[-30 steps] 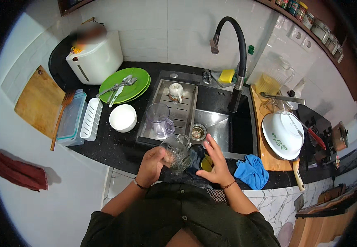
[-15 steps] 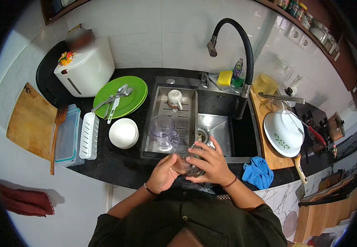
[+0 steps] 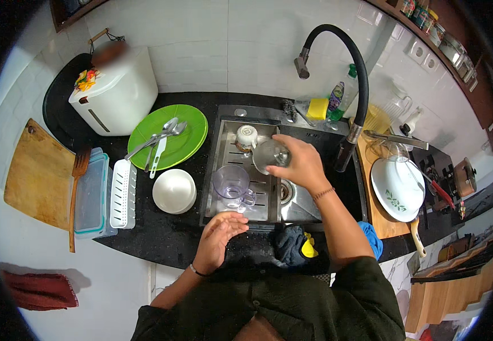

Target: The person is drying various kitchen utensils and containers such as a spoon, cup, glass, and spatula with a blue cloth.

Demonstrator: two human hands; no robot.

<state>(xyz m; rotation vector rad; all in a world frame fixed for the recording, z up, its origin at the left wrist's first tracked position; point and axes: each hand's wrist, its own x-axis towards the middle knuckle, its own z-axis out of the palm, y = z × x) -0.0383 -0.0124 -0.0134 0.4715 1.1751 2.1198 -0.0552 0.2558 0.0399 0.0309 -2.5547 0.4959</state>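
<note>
In my right hand (image 3: 302,163) is a clear drinking glass (image 3: 270,157), gripped between thumb and fingers above the right side of the slotted metal drain tray (image 3: 226,149). A white cup (image 3: 246,137) rests upside down at the tray's far end. Nearer to me stands a clear, purple-tinted mug (image 3: 231,184), its handle to the right. My left hand (image 3: 221,234) holds nothing; its fingers reach out by the tray's front edge, just below the mug. On the counter in front of the sink lies a dark grey cloth (image 3: 291,245) with a yellow piece (image 3: 309,246) beside it.
Left of the sink are a white bowl (image 3: 174,191), green plates (image 3: 144,139) with spoons, and a white slotted basket (image 3: 122,193). A black tap (image 3: 361,74) arches over the basin. At right, a white wok (image 3: 397,187) sits on a wooden board; a blue cloth (image 3: 372,238) lies near the edge.
My right hand has carried the glass away from me, over the drain tray. My left hand has let go of it. The grey cloth and yellow piece now show on the counter.
</note>
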